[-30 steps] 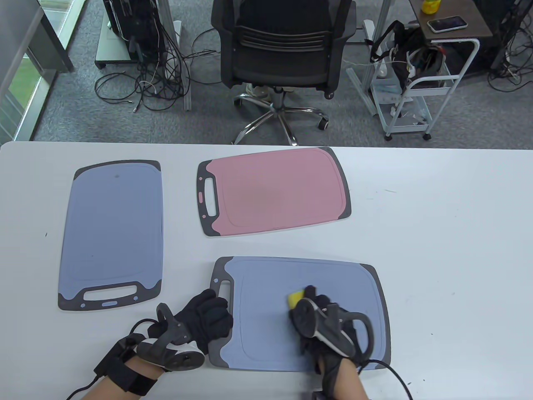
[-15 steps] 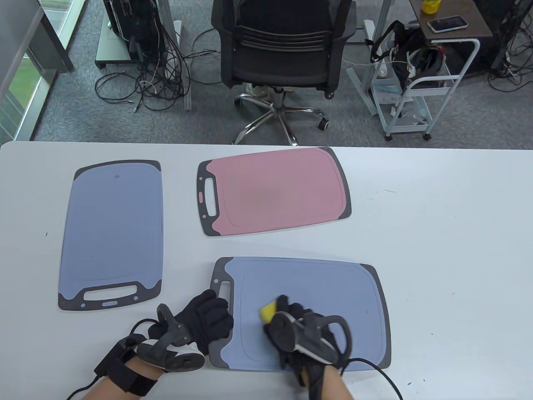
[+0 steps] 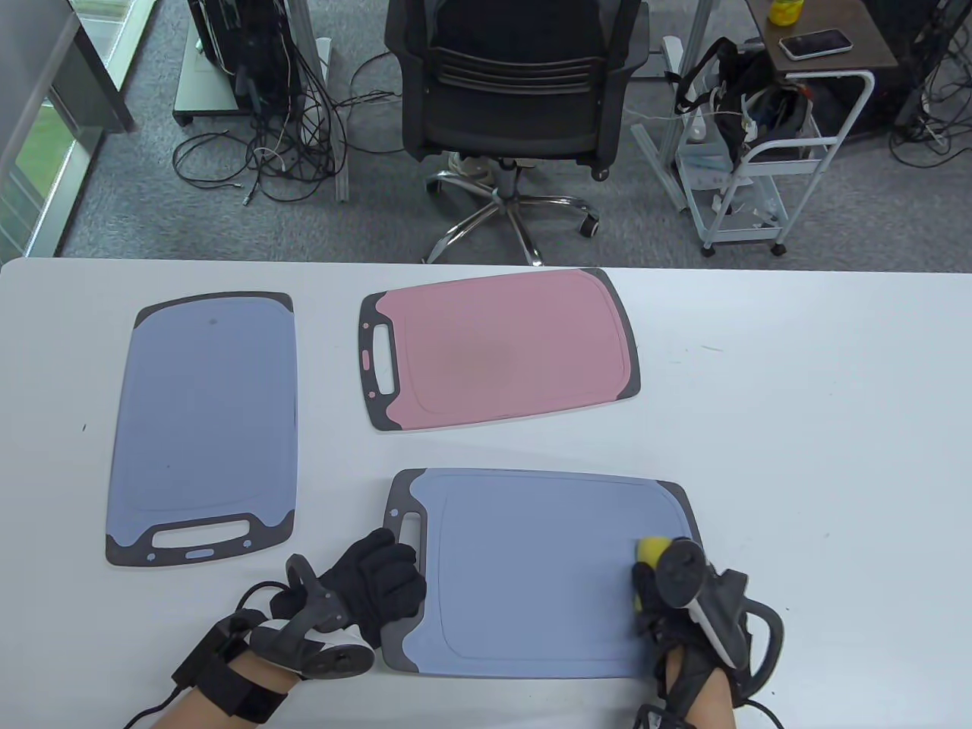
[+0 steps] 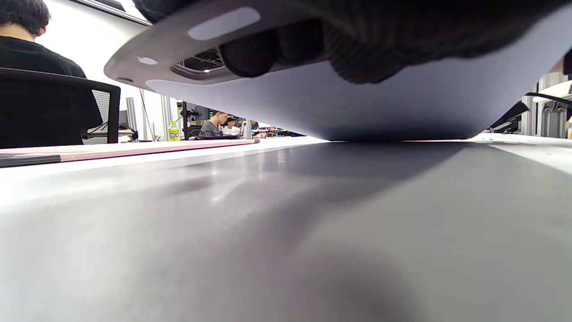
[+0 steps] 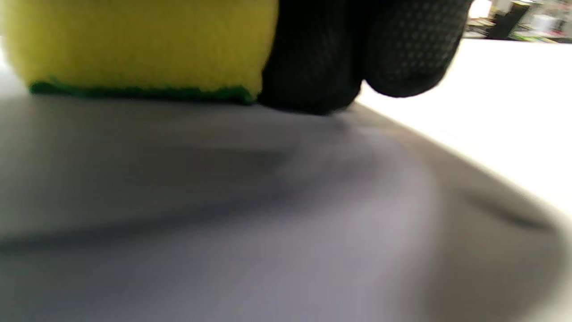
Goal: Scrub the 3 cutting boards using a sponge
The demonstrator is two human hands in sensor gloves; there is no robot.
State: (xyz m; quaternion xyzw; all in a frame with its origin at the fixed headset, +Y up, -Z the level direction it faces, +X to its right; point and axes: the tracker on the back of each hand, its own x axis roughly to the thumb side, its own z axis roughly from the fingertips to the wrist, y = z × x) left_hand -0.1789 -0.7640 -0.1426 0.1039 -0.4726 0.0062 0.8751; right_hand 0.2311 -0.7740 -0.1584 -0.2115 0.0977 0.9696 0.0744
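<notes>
We hold the yellow sponge in our right hand, fingers curled round it, at the right end of the near blue cutting board. Our left hand rests on its handle end with loosely bent fingers. Keep that end still and the sponge's green side flat.

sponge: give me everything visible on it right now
The sponge is a yellow foam block with a thin green scouring layer on its underside, clear in the right wrist view. It sits green side down on the near blue cutting board, close to that board's right edge. The right hand grips it, gloved fingers against its side. Only a small yellow part shows from above.
</notes>
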